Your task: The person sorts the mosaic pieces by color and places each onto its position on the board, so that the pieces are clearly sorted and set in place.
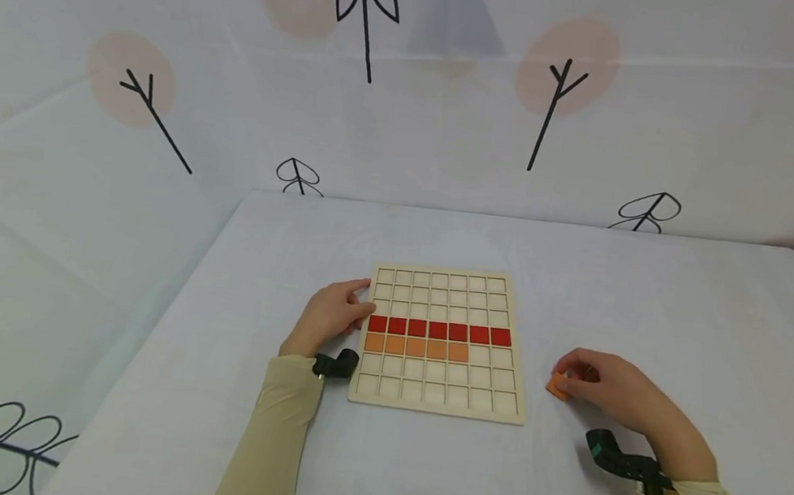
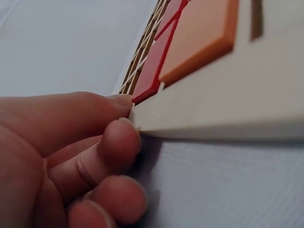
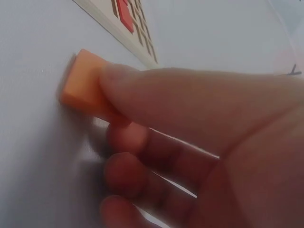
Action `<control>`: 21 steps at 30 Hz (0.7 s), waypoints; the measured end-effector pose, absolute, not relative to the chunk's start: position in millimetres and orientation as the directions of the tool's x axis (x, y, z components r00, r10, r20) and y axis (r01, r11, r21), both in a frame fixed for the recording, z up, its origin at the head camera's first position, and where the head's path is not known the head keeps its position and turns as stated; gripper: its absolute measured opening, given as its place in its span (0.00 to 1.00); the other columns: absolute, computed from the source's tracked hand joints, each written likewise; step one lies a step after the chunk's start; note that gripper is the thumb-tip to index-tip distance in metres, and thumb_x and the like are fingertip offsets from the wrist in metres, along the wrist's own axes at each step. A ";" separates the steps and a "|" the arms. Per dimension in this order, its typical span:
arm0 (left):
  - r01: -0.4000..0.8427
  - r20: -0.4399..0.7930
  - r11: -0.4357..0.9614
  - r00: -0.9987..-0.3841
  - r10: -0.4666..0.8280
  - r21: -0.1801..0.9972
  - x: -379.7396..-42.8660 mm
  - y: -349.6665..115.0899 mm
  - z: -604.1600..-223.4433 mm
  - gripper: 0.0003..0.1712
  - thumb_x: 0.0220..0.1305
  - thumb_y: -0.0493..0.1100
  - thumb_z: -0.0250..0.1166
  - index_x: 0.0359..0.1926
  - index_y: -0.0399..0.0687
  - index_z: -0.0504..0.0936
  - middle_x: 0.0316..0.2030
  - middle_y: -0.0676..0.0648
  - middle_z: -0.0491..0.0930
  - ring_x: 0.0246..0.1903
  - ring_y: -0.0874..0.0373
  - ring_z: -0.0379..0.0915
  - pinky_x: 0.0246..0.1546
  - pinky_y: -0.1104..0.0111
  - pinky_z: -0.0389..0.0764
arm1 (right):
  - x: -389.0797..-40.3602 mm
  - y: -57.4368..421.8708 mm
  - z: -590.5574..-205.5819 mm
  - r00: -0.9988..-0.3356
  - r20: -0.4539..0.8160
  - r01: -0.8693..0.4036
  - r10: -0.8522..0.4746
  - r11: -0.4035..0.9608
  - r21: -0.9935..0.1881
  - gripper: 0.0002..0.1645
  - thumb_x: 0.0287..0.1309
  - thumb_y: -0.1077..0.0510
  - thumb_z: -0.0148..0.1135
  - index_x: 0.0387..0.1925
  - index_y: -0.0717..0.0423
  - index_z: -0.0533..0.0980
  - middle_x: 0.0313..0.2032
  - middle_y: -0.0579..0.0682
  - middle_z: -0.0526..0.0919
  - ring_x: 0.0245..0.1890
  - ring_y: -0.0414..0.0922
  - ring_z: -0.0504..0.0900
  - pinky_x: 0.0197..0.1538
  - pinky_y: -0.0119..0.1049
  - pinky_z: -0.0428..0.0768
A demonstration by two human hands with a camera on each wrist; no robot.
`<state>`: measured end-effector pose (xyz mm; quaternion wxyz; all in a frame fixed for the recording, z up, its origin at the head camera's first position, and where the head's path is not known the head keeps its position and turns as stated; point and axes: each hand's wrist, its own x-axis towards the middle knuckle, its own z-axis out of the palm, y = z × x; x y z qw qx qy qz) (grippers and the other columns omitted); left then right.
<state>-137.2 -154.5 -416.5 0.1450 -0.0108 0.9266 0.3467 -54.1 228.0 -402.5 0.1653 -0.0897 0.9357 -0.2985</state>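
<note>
A pale wooden grid board (image 1: 437, 408) lies flat on the table. One row holds red square tiles (image 1: 437, 330); the row nearer me holds several orange tiles (image 1: 416, 348), with two bare cells at its right end. My left hand (image 1: 331, 313) holds the board's left edge, the fingertips against its side beside the red row. To the right of the board, apart from it, my right hand (image 1: 612, 390) pinches a loose orange tile (image 3: 85, 83) between thumb and fingers, low over the table. The fingers partly hide that tile, so I cannot tell whether it is one or more.
A white cloth-covered table (image 1: 415, 478) spreads around the board. Behind it hangs a pale backdrop (image 1: 446, 139) with black plant drawings. Dark wrist-camera mounts stick out from the left wrist (image 1: 337, 364) and the right wrist (image 1: 626, 464).
</note>
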 end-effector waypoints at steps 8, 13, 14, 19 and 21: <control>-0.116 -0.278 0.771 -0.957 0.082 0.626 -136.7 -154.2 -416.7 0.31 0.58 0.51 0.59 0.63 0.58 0.63 0.20 0.50 0.75 0.16 0.57 0.69 0.21 0.68 0.68 | -55.4 226.3 -405.7 -0.932 -0.257 -0.051 -0.256 0.793 -0.607 0.11 0.55 0.50 0.57 0.36 0.52 0.74 0.24 0.45 0.73 0.27 0.42 0.69 0.29 0.35 0.67; -0.099 -0.268 0.784 -0.959 0.089 0.612 -137.0 -154.3 -417.6 0.31 0.58 0.51 0.59 0.63 0.58 0.63 0.19 0.51 0.74 0.15 0.57 0.69 0.22 0.68 0.67 | -57.7 224.5 -407.1 -0.936 -0.262 -0.013 -0.236 0.766 -0.643 0.12 0.55 0.51 0.56 0.38 0.54 0.73 0.22 0.46 0.73 0.24 0.43 0.70 0.27 0.34 0.68; -0.093 -0.263 0.789 -0.961 0.090 0.607 -137.2 -154.2 -417.9 0.31 0.58 0.52 0.58 0.63 0.58 0.63 0.19 0.51 0.74 0.15 0.57 0.69 0.23 0.68 0.67 | -58.1 224.0 -407.3 -0.938 -0.260 -0.007 -0.231 0.761 -0.649 0.12 0.55 0.51 0.56 0.38 0.54 0.72 0.22 0.46 0.73 0.23 0.43 0.70 0.26 0.34 0.68; -0.071 -0.247 0.809 -0.964 0.093 0.583 -137.9 -153.6 -418.3 0.31 0.59 0.53 0.57 0.63 0.58 0.63 0.18 0.51 0.74 0.15 0.57 0.68 0.23 0.67 0.66 | -58.5 219.5 -407.2 -0.951 -0.224 -0.012 -0.214 0.748 -0.664 0.17 0.55 0.46 0.56 0.41 0.52 0.72 0.20 0.47 0.73 0.21 0.43 0.70 0.26 0.34 0.67; -0.065 -0.244 0.815 -0.965 0.095 0.575 -137.9 -153.3 -418.0 0.31 0.59 0.53 0.57 0.63 0.58 0.63 0.17 0.51 0.73 0.14 0.57 0.68 0.24 0.67 0.65 | -58.6 217.1 -406.8 -0.956 -0.209 -0.014 -0.207 0.741 -0.671 0.19 0.55 0.44 0.56 0.41 0.52 0.72 0.21 0.47 0.73 0.21 0.43 0.70 0.26 0.34 0.67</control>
